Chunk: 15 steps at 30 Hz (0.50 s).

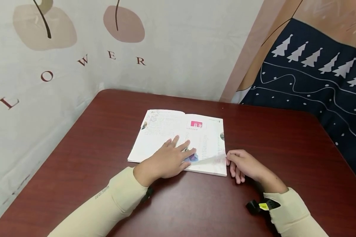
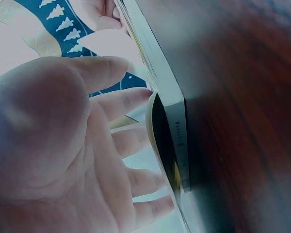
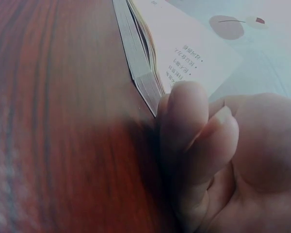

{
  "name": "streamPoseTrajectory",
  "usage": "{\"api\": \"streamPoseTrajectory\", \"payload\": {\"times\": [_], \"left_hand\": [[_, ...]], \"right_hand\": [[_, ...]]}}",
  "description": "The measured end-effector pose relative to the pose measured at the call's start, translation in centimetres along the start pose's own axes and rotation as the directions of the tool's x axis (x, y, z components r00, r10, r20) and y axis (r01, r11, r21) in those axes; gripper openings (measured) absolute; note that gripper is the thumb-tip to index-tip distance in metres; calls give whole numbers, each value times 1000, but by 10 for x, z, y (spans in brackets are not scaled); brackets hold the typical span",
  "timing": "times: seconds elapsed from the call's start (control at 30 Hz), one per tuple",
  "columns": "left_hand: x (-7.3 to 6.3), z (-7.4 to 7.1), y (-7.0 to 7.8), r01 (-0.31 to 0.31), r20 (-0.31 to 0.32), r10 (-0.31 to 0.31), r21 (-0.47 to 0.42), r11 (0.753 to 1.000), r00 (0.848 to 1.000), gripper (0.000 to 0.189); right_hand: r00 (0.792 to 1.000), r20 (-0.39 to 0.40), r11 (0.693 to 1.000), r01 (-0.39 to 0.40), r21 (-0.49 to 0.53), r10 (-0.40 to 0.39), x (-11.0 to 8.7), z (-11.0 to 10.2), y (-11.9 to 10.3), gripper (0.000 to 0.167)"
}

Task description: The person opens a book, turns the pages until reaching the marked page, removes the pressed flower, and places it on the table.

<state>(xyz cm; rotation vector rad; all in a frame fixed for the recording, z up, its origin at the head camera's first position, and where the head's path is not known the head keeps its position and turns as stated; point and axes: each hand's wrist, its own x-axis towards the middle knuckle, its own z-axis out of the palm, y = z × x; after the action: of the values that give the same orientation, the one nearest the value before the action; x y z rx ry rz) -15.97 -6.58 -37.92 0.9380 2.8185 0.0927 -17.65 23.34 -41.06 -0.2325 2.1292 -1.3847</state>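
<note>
An open book (image 1: pixel 151 141) lies on the table, its right page showing a pink heading box (image 1: pixel 196 124) and columns of small print. My left hand (image 1: pixel 167 161) rests across the lower middle of the book with spread, straight fingers. At the book's right edge, my right hand (image 1: pixel 246 166) pinches the edge of a page (image 1: pixel 215 159), whose lower corner is lifted and curls over. In the right wrist view this raised page (image 3: pixel 184 43) stands up from the thick stack of pages (image 3: pixel 136 53), right behind the curled fingers.
The dark red wooden table (image 1: pixel 77 158) has rounded far corners. Behind it hangs a pale curtain (image 1: pixel 184 65) with printed letters, and at the right a navy cloth (image 1: pixel 308 85) with white trees. A black wrist device (image 1: pixel 256 206) sits at the right sleeve.
</note>
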Motion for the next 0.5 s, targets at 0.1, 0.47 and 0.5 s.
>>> {"api": "streamPoseTrajectory", "payload": {"times": [0.1, 0.47, 0.5], "left_hand": [[0, 0, 0, -2, -10, 2, 9, 1000, 1000, 48], [1, -1, 0, -8, -24, 9, 11, 1000, 1000, 46], [1, -1, 0, -11, -32, 12, 17, 1000, 999, 45]], "right_hand": [[1000, -8, 1000, -3, -6, 3, 1, 0, -1, 29], [1000, -2, 1000, -1, -22, 1, 1, 0, 1, 28], [1000, -3, 1000, 1, -21, -1, 1, 0, 1, 27]]}}
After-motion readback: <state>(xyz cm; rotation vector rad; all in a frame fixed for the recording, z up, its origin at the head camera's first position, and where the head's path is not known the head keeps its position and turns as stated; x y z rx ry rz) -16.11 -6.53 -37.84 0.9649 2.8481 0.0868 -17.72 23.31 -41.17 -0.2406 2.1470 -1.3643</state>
